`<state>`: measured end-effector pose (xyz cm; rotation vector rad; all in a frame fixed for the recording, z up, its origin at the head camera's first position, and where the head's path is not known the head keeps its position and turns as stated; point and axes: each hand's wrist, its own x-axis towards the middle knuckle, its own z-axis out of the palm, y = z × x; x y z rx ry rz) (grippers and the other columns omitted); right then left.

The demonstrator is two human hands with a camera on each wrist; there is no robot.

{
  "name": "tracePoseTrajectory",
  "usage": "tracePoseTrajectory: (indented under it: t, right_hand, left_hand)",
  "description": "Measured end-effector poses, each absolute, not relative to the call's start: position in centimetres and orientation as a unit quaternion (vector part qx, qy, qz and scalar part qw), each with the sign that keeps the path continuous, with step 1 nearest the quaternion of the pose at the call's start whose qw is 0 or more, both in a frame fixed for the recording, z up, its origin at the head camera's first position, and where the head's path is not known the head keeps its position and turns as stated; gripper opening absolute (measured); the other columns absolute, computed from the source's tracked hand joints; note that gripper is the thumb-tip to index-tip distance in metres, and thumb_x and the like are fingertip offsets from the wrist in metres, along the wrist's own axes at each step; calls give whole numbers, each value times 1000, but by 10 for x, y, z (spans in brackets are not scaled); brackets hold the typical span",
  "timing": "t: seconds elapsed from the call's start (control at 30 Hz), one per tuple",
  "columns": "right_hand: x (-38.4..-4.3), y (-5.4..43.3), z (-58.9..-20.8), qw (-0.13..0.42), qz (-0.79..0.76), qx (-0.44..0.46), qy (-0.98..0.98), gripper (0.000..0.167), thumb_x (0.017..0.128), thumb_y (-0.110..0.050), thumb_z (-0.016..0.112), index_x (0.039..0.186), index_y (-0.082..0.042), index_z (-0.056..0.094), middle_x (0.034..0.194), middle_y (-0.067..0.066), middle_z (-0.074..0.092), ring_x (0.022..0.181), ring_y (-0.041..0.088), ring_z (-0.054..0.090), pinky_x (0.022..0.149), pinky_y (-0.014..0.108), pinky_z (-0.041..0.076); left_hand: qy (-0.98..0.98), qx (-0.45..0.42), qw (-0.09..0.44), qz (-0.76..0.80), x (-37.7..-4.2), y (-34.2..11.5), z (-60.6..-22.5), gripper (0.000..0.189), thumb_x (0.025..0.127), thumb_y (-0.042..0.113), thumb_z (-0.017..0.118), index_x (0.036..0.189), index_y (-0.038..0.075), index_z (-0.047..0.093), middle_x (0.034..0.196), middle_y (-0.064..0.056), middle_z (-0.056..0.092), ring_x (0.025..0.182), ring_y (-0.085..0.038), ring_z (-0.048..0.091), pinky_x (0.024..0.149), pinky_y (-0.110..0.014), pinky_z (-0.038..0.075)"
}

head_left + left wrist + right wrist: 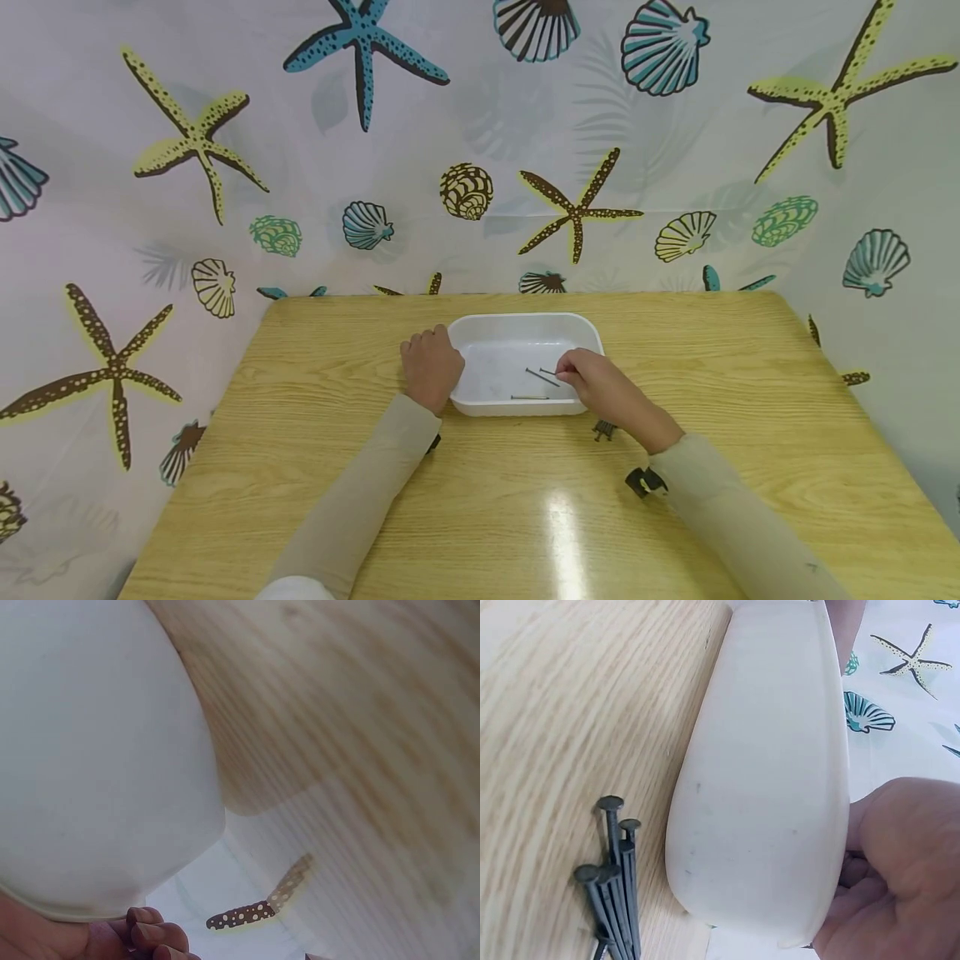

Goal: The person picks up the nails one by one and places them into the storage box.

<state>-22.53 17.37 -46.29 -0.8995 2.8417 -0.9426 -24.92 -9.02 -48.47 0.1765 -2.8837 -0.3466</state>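
Observation:
A white rectangular basin (480, 409) stands on the wooden table with a few loose nails inside. At its left end my left hand (432, 367) grips the rim, the fingers curled; in the left wrist view the fingers (159, 935) show below the rim. Reaching over the right end, my right hand (592, 382) pinches a nail (547, 372) by one end. Close by in the basin lie a slanted nail (542, 377) and another nail (530, 397) along the front wall. The right wrist view shows the right hand (900, 870) partly hidden behind the basin wall.
A bunch of several dark nails (615, 885) lies on the table in front of the basin's right end, near my right wrist. Behind and beside the wooden table (337, 333) hangs a cloth (420, 242) printed with starfish and shells.

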Motion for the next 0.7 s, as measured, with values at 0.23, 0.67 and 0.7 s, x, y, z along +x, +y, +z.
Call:
tracePoseTrajectory:
  t: [0.23, 0.67, 0.7]
  right_hand:
    - [-232, 165, -464, 10, -275, -276, 921, 9, 92, -9, 56, 88, -2, 60, 81, 9, 59, 71, 16, 47, 67, 32, 40]
    - [-245, 147, -468, 33, -237, -248, 939, 11, 92, -8, 56, 86, -1, 63, 81, 6, 61, 76, 18, 54, 72, 35, 44]
    - [-246, 147, -469, 31, -232, -248, 940, 10, 91, -8, 57, 86, -2, 63, 81, 6, 61, 77, 18, 55, 73, 35, 45]
  left_hand:
    - [-984, 63, 110, -126, -249, -91, -485, 23, 87, 14, 46, 99, 3, 61, 90, -14, 62, 84, -31, 55, 76, -44, 36]
    - [-984, 64, 110, -122, -250, -90, -486, 24, 87, 15, 47, 102, 3, 61, 91, -14, 63, 86, -31, 55, 77, -44, 37]
    - [-984, 64, 109, -123, -250, -90, -485, 24, 87, 15, 47, 102, 3, 61, 91, -14, 63, 86, -31, 55, 77, -44, 37]
